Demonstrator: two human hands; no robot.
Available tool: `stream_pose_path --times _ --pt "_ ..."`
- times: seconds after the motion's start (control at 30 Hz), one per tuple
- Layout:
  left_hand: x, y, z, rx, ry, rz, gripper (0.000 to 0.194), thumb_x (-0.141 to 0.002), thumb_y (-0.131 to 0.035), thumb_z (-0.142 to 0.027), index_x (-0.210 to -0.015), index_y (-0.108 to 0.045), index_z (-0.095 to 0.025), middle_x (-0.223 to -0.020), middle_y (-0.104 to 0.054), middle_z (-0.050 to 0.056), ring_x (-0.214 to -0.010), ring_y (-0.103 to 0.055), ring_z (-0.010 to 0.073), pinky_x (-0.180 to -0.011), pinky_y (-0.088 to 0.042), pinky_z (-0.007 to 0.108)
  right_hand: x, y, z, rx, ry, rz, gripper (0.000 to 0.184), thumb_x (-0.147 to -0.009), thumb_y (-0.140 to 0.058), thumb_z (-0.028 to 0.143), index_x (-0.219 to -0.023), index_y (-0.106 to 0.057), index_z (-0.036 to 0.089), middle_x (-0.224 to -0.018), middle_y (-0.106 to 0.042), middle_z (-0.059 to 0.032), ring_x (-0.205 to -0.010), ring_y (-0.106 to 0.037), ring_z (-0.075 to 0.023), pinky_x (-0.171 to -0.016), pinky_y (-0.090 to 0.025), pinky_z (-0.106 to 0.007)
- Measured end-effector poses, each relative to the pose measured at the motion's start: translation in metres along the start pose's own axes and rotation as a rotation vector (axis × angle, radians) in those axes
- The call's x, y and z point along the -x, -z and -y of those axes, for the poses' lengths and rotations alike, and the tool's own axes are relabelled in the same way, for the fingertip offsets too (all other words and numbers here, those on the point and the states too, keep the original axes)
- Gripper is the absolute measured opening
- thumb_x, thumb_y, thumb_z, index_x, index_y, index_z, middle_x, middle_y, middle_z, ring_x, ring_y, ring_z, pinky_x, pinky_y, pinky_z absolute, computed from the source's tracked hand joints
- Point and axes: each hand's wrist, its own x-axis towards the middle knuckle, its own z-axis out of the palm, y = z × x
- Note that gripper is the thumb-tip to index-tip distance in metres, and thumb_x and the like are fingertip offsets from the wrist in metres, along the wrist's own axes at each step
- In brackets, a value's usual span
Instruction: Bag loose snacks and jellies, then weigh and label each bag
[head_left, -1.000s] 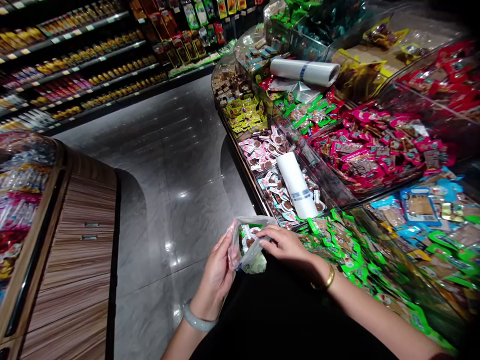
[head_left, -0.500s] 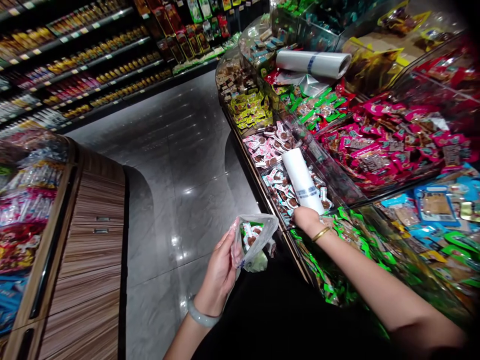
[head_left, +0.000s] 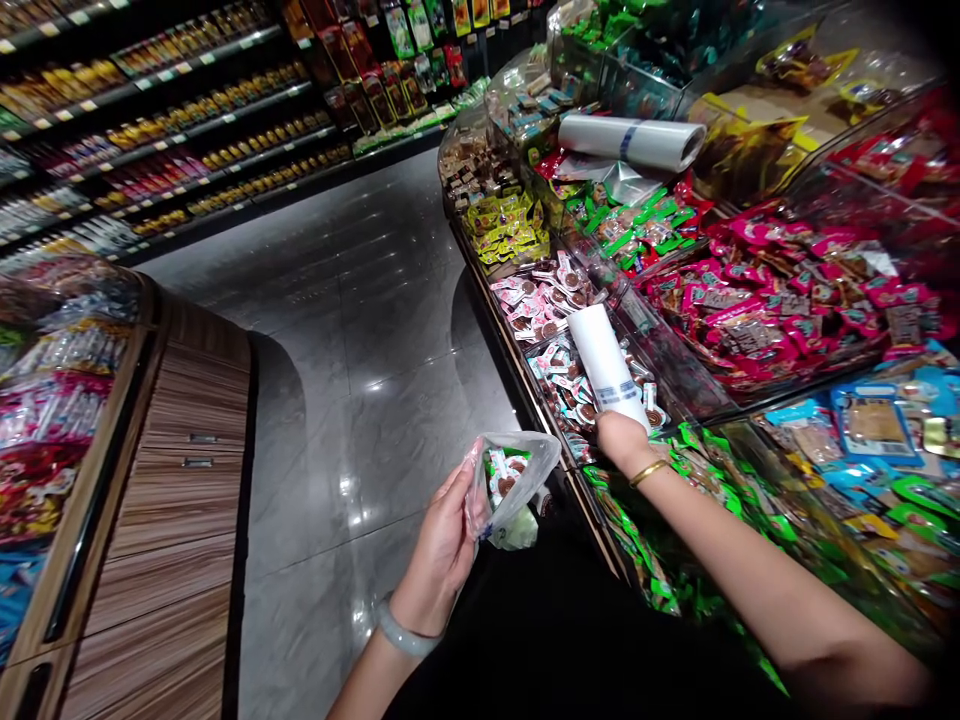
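My left hand (head_left: 444, 530) grips a clear plastic bag (head_left: 536, 465) by its left side, and the bag's mouth gapes upward. Inside lie several small wrapped round brown sweets (head_left: 506, 478) with white and green wrappers. My right hand (head_left: 624, 440) is at the lower end of a white roll of plastic bags (head_left: 604, 350), which lies over a bin of similar wrapped sweets (head_left: 559, 375). Its fingers look curled in, but the roll and the bin's contents hide the tips. Whether it grips the roll or sweets beneath is not visible.
Pink-wrapped sweets (head_left: 532, 300) fill the adjoining bin, with green packets (head_left: 626, 530) nearer me. Beyond a clear divider lie magenta packets (head_left: 780, 290) and a second bag roll (head_left: 634, 140). A wooden display cabinet (head_left: 169, 480) stands left across the grey tiled floor (head_left: 360, 390).
The view has shifted slightly. My right hand has moved a little to the right at the roll's lower end. My left hand still holds the bag in about the same place.
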Motion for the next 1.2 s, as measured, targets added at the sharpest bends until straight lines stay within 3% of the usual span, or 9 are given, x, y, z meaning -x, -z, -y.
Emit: stream_pose_path --times 0.13,0.3,0.47,0.53,0.63,0.8,0.9,1.03,1.2 --pt "-0.002 -0.002 -0.002 -0.012 0.001 0.004 0.064 -0.079 -0.082 -0.037 -0.137 -0.064 -0.018 -0.055 -0.037 -0.009 -0.048 -0.03 0.0054 -0.044 -0.027 0.016 0.014 0.011 -0.016 -0.044 -0.01 -0.133 0.032 -0.097 -0.046 0.026 -0.105 -0.074 0.012 -0.11 -0.074 -0.0211 -0.094 -0.071 -0.0305 -0.079 -0.053 -0.038" --pt "-0.006 -0.005 -0.002 -0.04 -0.002 0.025 0.066 -0.08 -0.081 -0.039 -0.14 -0.062 -0.018 -0.055 -0.037 -0.008 -0.049 -0.03 0.0056 -0.043 -0.026 0.016 0.023 0.022 -0.037 -0.173 -0.042 -0.321 0.039 -0.101 -0.038 0.036 -0.098 -0.071 0.015 -0.107 -0.074 -0.0149 -0.095 -0.066 -0.0253 -0.079 -0.049 -0.033" --pt "-0.008 -0.009 -0.002 -0.037 0.015 0.051 0.064 -0.082 -0.079 -0.037 -0.141 -0.061 -0.019 -0.055 -0.035 -0.008 -0.048 -0.029 0.0052 -0.042 -0.027 0.016 0.034 0.034 -0.048 -0.87 -0.025 -0.561 0.042 -0.09 -0.053 0.054 -0.084 -0.07 0.016 -0.079 -0.072 -0.0064 -0.074 -0.063 -0.022 -0.07 -0.047 -0.032" --pt "-0.007 -0.011 -0.002 -0.034 0.016 0.062 0.064 -0.082 -0.079 -0.036 -0.141 -0.061 -0.018 -0.056 -0.036 -0.008 -0.048 -0.029 0.0052 -0.043 -0.027 0.016 0.044 0.041 -0.044 -1.109 -0.005 -0.543 0.043 -0.085 -0.06 0.059 -0.085 -0.07 0.017 -0.074 -0.069 -0.0031 -0.067 -0.06 -0.0194 -0.065 -0.046 -0.03" --pt "-0.006 -0.012 0.0 -0.045 0.015 0.081 0.062 -0.083 -0.078 -0.037 -0.14 -0.062 -0.018 -0.056 -0.036 -0.008 -0.048 -0.03 0.005 -0.043 -0.026 0.016 0.062 0.052 -0.027 -1.277 0.045 -0.509 0.04 -0.083 -0.066 0.059 -0.089 -0.071 0.019 -0.077 -0.07 -0.0013 -0.066 -0.059 -0.0175 -0.066 -0.048 -0.03" --pt "-0.006 -0.01 0.006 -0.061 -0.002 0.114 0.062 -0.084 -0.077 -0.04 -0.14 -0.061 -0.019 -0.057 -0.038 -0.008 -0.048 -0.029 0.0051 -0.044 -0.026 0.017 0.095 0.066 0.016 -1.304 0.211 -0.449 0.032 -0.083 -0.07 0.054 -0.087 -0.074 0.023 -0.086 -0.073 -0.0027 -0.083 -0.065 -0.0208 -0.082 -0.052 -0.035" --pt "-0.004 -0.01 0.009 -0.071 0.0 0.118 0.062 -0.084 -0.077 -0.04 -0.141 -0.06 -0.019 -0.056 -0.037 -0.008 -0.048 -0.028 0.0052 -0.044 -0.024 0.017 0.108 0.066 0.038 -1.224 0.318 -0.392 0.03 -0.087 -0.067 0.051 -0.084 -0.075 0.023 -0.085 -0.073 -0.0039 -0.083 -0.065 -0.0219 -0.082 -0.051 -0.036" --pt "0.001 -0.012 0.011 -0.081 -0.007 0.124 0.064 -0.084 -0.077 -0.039 -0.141 -0.06 -0.017 -0.055 -0.04 -0.007 -0.048 -0.028 0.0053 -0.044 -0.024 0.018 0.116 0.055 0.056 -1.112 0.431 -0.38 0.031 -0.091 -0.063 0.049 -0.081 -0.076 0.023 -0.082 -0.074 -0.005 -0.081 -0.065 -0.0226 -0.08 -0.05 -0.037" --pt "0.005 -0.012 0.013 -0.101 -0.007 0.137 0.064 -0.085 -0.075 -0.04 -0.142 -0.059 -0.016 -0.054 -0.04 -0.007 -0.047 -0.028 0.0049 -0.044 -0.024 0.018 0.118 0.034 0.064 -0.955 0.47 -0.376 0.029 -0.095 -0.06 0.043 -0.08 -0.077 0.023 -0.082 -0.076 -0.0047 -0.083 -0.063 -0.0232 -0.081 -0.046 -0.038"
